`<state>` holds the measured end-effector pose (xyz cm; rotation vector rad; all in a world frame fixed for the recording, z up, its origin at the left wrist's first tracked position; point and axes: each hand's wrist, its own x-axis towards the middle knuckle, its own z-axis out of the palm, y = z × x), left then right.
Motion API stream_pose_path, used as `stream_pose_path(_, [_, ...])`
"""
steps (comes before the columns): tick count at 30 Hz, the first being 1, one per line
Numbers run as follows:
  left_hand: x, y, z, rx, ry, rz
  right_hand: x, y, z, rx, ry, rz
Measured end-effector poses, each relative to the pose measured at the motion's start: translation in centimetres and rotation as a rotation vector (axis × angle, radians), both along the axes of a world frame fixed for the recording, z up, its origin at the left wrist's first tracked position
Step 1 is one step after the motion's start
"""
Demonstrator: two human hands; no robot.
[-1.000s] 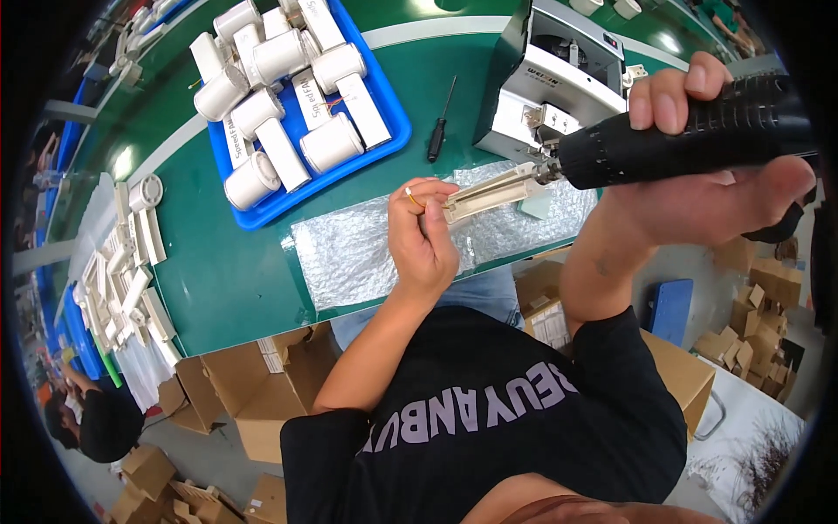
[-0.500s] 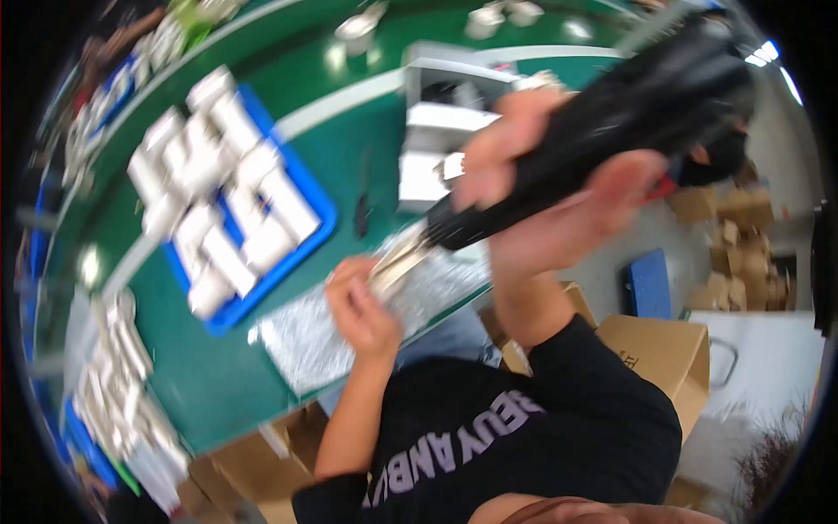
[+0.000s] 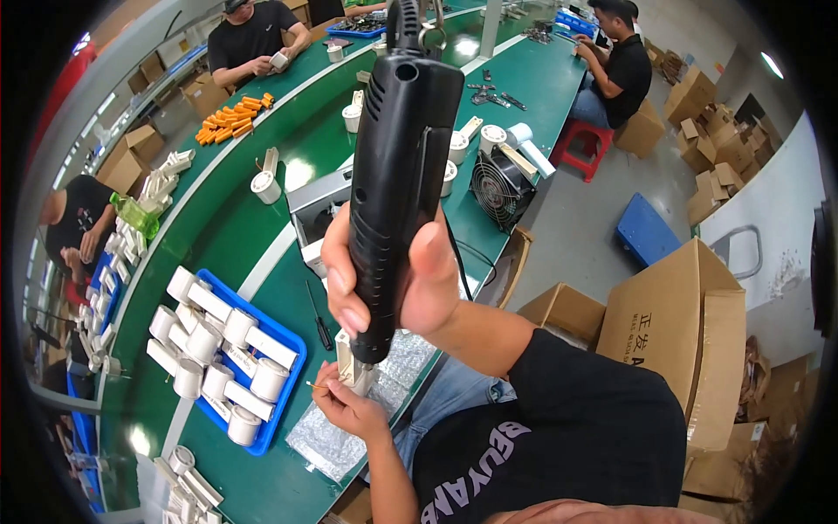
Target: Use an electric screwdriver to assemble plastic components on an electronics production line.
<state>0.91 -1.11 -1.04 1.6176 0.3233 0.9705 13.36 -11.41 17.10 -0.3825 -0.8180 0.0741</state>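
Right hand (image 3: 397,284) closed around a black electric screwdriver (image 3: 403,175), held upright with its tip pointing down onto a small white plastic part (image 3: 352,367). Left hand (image 3: 345,406) sits just below, fingers pinched on that white part, steadying it over a sheet of bubble wrap (image 3: 349,428) that lies at the near edge of the green workbench (image 3: 236,236). A thin pale stick projects from the left fingers toward the left; what it is cannot be told.

Just left of the bubble wrap, a blue tray (image 3: 229,362) holds white cylindrical parts and flat white pieces. A dark hand screwdriver (image 3: 318,316) lies on the bench between tray and hands. Behind the tool stands a grey metal box (image 3: 316,205); to its right, a small black fan (image 3: 501,188). Cardboard boxes (image 3: 676,336) stand on the floor to the right. Other seated people work farther along the bench.
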Motion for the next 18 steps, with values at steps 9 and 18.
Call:
stream_pose_path(9, [-0.3,0.2,0.8,0.028,0.062,0.001,1.0,-1.8,0.0,-0.339,-0.128,-0.286])
stream_pose_path(18, [-0.2,0.4,0.4,-0.043,0.062,-0.009,1.6,-2.5,-0.2,-0.427,-0.155,-0.350])
